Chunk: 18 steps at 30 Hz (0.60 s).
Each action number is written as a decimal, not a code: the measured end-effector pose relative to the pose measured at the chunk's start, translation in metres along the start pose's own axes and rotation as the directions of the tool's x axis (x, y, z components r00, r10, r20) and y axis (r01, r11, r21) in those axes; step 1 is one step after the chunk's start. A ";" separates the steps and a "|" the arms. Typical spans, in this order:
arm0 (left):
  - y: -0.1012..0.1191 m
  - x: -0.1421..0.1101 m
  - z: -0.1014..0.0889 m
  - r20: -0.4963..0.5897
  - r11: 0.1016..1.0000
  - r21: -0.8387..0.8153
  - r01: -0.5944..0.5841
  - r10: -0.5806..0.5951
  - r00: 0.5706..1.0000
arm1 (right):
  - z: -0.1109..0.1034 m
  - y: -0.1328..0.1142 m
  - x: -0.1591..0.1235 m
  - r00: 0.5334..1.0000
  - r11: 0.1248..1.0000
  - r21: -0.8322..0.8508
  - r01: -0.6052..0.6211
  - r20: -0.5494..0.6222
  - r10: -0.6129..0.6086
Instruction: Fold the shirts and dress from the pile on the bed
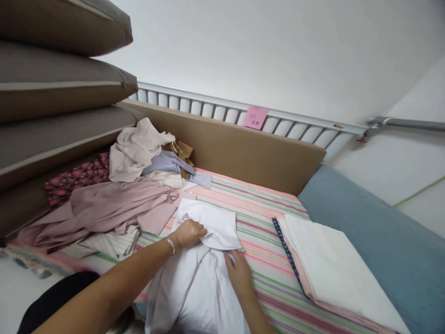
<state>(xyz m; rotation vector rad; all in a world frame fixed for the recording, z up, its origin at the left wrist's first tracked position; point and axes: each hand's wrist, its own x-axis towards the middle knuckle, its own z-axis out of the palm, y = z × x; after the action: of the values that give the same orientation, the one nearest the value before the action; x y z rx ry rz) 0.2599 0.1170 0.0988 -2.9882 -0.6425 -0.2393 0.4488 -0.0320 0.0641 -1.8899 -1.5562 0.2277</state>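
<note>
A white garment (200, 283) lies on the striped sheet (264, 218) in front of me, its upper part folded over. My left hand (189, 232) is closed on the folded white cloth near its left edge, fingers curled into the fabric. My right hand (238, 273) lies flat on the garment just below the fold, fingers stretched out and pressing it down.
A heap of unfolded clothes (132, 185) in pink, cream and lilac lies at the left. A stack of folded cloths (333, 269) sits at the right. Brown cushions (59, 83) are piled at the far left. A brown headboard (243, 148) and a blue mattress edge (382, 241) border the sheet.
</note>
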 end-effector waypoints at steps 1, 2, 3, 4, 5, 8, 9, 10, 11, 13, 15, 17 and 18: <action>0.004 -0.002 0.002 0.010 1.000 -0.008 0.006 -0.006 1.000 | -0.001 0.001 -0.002 0.998 0.996 0.058 -0.063 -0.026 0.065; 0.009 -0.004 0.002 0.016 1.000 -0.016 0.013 -0.013 1.000 | -0.003 0.003 -0.004 0.989 0.985 0.111 -0.132 -0.050 0.138; 0.016 -0.007 0.000 0.018 0.999 -0.023 0.028 -0.028 0.999 | -0.007 0.004 -0.005 0.974 0.967 0.155 -0.200 -0.075 0.213; 0.023 -0.012 -0.005 0.026 0.998 -0.032 0.051 -0.050 0.998 | -0.012 0.005 -0.006 0.953 0.947 0.188 -0.260 -0.107 0.283; 0.030 -0.018 -0.013 0.044 0.996 -0.044 0.083 -0.081 0.996 | -0.018 0.006 -0.006 0.930 0.928 0.210 -0.306 -0.144 0.339; 0.044 -0.040 -0.048 0.206 0.964 -0.213 0.158 -0.114 0.972 | -0.041 -0.001 0.000 0.880 0.906 0.227 -0.357 -0.243 0.408; 0.043 -0.046 -0.060 0.270 0.924 -0.349 0.155 -0.060 0.961 | -0.046 -0.007 0.004 0.880 0.910 0.223 -0.350 -0.255 0.401; 0.038 -0.050 -0.070 0.293 0.854 -0.501 0.144 0.011 0.956 | -0.049 -0.014 0.008 0.891 0.919 0.213 -0.330 -0.250 0.378; 0.030 -0.052 -0.077 0.266 0.766 -0.628 0.139 0.043 0.963 | -0.049 -0.023 0.014 0.913 0.935 0.195 -0.297 -0.229 0.338; 0.005 -0.049 -0.078 0.121 0.662 -0.733 0.157 -0.100 0.988 | -0.041 -0.042 0.025 0.966 0.974 0.118 -0.192 -0.154 0.209; -0.022 -0.041 -0.062 -0.061 0.722 -0.642 0.258 -0.384 0.921 | -0.023 -0.055 0.034 0.995 0.996 -0.012 -0.084 -0.056 0.083; -0.040 -0.035 -0.034 -0.161 0.776 -0.477 0.413 -0.539 0.827 | -0.003 -0.055 0.038 0.998 0.985 -0.170 -0.034 0.048 0.042; -0.043 -0.035 -0.017 -0.158 0.787 -0.406 0.464 -0.561 0.813 | 0.007 -0.049 0.037 0.994 0.969 -0.244 -0.034 0.094 0.059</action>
<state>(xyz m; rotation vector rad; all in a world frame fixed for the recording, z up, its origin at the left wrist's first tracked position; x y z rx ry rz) 0.2085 0.1401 0.1117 -2.9155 -1.5223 -0.8693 0.4160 0.0083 0.0979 -2.1345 -1.6711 0.1608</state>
